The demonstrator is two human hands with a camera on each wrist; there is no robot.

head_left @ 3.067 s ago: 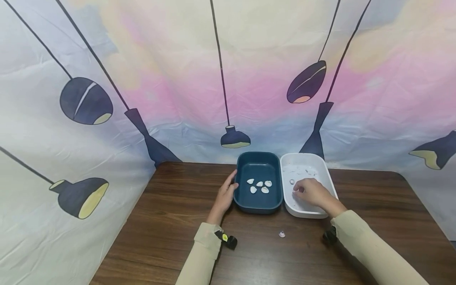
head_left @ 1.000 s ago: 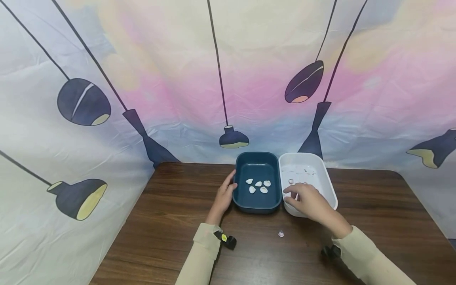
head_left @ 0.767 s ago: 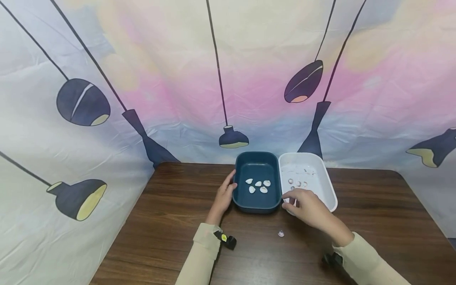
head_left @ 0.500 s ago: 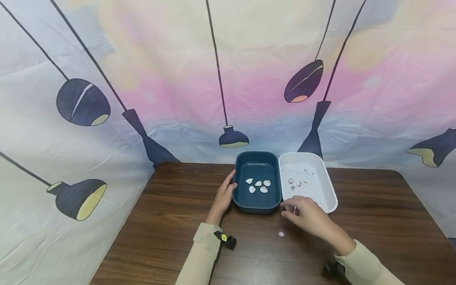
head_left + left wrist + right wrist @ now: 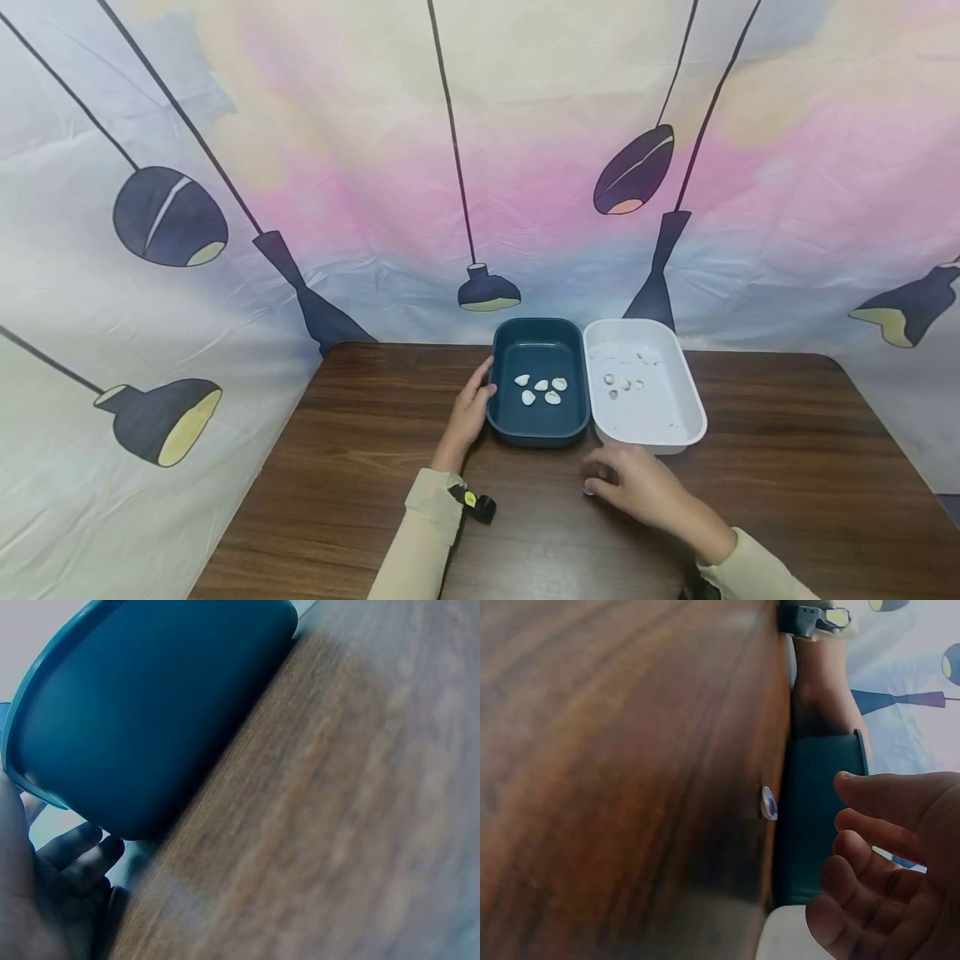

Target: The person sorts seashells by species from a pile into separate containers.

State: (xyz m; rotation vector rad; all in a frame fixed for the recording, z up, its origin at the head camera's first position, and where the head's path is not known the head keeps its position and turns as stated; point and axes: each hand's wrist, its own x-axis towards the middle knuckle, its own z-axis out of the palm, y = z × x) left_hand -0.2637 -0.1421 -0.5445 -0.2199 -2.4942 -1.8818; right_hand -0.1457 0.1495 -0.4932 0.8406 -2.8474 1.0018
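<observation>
My right hand (image 5: 633, 483) hovers low over the wood, fingers bent loosely, close to a small white-and-purple shell (image 5: 769, 803). In the right wrist view that shell lies apart from the fingertips; the head view shows it partly covered by the thumb. My left hand (image 5: 467, 417) rests against the left side of a dark teal tray (image 5: 540, 433), thumb touching the rim. Several white shells (image 5: 552, 398) lie in the teal tray. To its right stands a white tray (image 5: 682, 425) with several smaller, greyish-pink shells (image 5: 626, 384).
The brown wooden table (image 5: 360, 467) reaches back to a painted cloth backdrop (image 5: 360, 167) with lamp designs. Small specks or bits (image 5: 648, 358) lie at the back of the white tray. Both trays stand side by side near the table's far edge.
My right hand has left the white tray and come nearer, down to the shell on the table. The small shells in the white tray are now uncovered. The left hand has stayed put.
</observation>
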